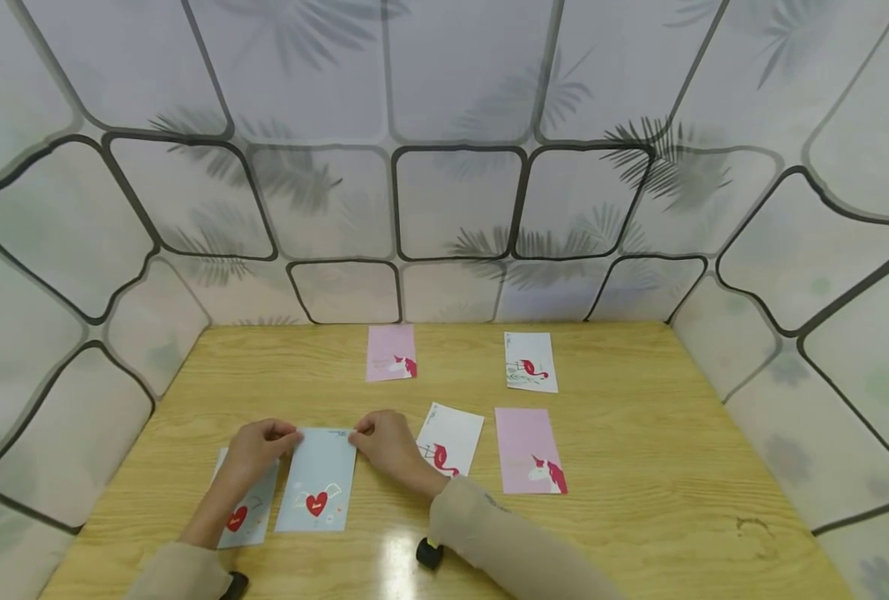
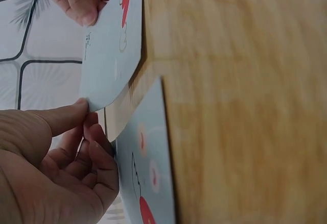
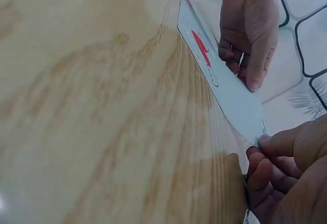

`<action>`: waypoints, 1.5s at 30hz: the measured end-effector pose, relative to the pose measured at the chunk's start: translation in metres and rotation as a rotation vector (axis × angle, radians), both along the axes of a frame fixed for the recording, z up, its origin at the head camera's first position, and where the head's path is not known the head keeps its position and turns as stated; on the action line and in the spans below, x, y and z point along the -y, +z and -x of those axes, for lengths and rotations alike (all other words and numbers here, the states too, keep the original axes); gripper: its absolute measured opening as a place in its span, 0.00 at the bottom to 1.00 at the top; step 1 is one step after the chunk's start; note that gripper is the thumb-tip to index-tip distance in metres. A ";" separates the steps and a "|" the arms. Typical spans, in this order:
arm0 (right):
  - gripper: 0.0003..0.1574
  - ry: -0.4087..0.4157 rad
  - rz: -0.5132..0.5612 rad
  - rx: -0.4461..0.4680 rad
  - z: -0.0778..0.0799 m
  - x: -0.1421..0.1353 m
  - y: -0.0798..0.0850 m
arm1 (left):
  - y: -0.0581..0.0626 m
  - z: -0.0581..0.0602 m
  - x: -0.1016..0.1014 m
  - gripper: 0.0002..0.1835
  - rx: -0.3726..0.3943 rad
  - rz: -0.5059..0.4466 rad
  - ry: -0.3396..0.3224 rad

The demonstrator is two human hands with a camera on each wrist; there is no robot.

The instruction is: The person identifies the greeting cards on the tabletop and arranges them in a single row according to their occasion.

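A light blue card with a red winged heart is held by its two top corners. My left hand pinches the left corner between thumb and fingers, and my right hand pinches the right one. In the left wrist view the card bends slightly near the left thumb. The right wrist view shows its corner gripped under the right thumb. A second light blue heart card lies to the left, partly hidden by my left hand and forearm. Just right of my right hand is a white flamingo card, partly covered by the forearm.
A pink unicorn card lies right of the flamingo card. Farther back on the wooden table are another pink unicorn card and another white flamingo card. Patterned fabric walls enclose the back and sides.
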State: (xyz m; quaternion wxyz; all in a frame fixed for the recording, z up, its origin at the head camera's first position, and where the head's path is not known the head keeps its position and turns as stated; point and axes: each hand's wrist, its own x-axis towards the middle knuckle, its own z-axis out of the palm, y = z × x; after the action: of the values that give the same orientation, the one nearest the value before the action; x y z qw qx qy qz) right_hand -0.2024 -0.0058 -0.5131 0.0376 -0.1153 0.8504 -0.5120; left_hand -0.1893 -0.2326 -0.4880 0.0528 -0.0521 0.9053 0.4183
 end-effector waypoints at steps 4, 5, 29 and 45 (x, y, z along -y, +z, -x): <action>0.04 0.002 -0.063 -0.051 0.003 0.001 -0.001 | 0.000 0.001 0.000 0.13 0.014 0.006 0.010; 0.04 0.000 -0.079 -0.062 0.004 0.002 -0.001 | 0.000 0.001 0.000 0.13 0.020 0.006 0.012; 0.04 -0.031 -0.272 -0.150 0.004 0.009 0.002 | -0.003 0.000 0.002 0.11 0.006 0.096 -0.021; 0.06 -0.037 -0.322 -0.187 0.002 0.012 0.000 | -0.001 -0.004 -0.002 0.10 -0.004 0.095 -0.003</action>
State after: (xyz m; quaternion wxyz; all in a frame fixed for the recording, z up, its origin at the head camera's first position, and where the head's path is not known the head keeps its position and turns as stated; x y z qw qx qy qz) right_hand -0.2045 -0.0174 -0.5133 -0.0331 -0.1394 0.9232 -0.3567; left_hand -0.1854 -0.2308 -0.4892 0.0490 -0.0525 0.9244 0.3747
